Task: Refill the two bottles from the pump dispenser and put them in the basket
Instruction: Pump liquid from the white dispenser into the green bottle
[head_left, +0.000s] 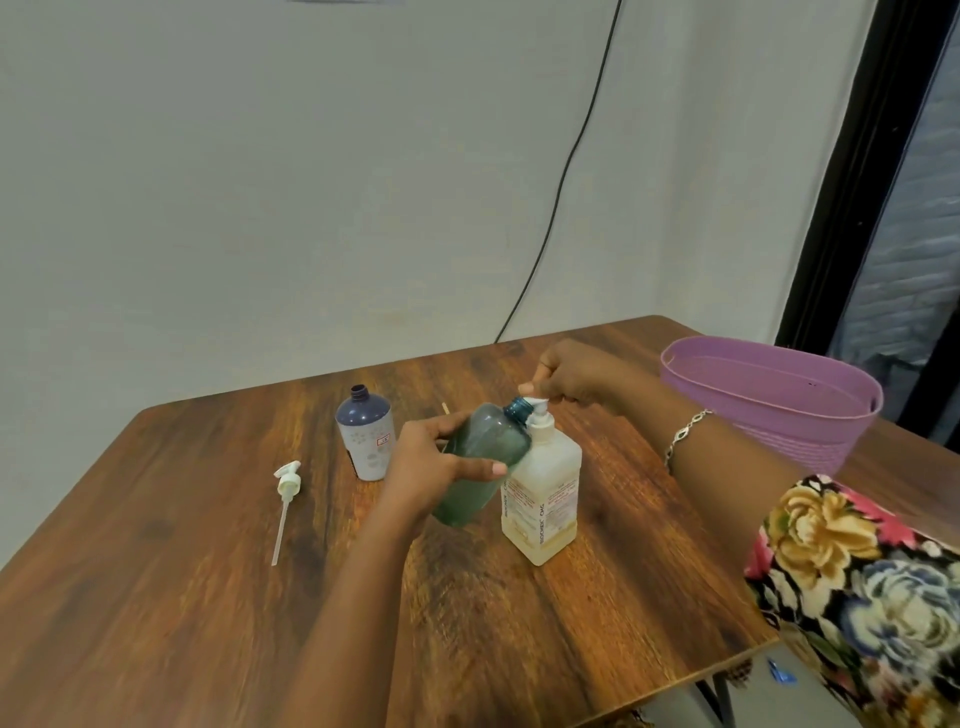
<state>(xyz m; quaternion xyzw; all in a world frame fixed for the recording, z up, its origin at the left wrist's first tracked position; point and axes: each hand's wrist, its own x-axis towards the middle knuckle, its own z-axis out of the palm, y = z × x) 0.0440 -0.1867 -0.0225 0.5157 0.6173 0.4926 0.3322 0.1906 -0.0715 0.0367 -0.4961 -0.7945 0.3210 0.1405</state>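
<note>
Teal see-through plastic fills the middle of the head view: you've got the teal bottle (483, 462) off the table (156, 597), tilted, its open neck tucked right against the spout of the pump dispenser (543, 499). Your left hand (436, 462) is wrapped round its belly, thumb across the front. That's a good place to hold, because an uncapped thin-walled bottle is likely light and a bit squashy, so grip it firmly without crushing it. If soap runs down the side, I'd expect it to turn slippery.

Your right hand (576, 379) sits on top of the dispenser, fingers curled, with the thumb on the white plunger. The dispenser stands upright with pale liquid low in it. It looks bottom-heavy enough to stay put, though a push that isn't straight down could rock it.

Over to the left, the blue-grey bottle (366, 436) waits upright and capless near your left hand. A loose pump (287, 483) lies flat further left, well apart from it. The purple basket (779, 410) stands at the far right of the table, with neither bottle in it yet. By my reckoning you're on the first fill.
</note>
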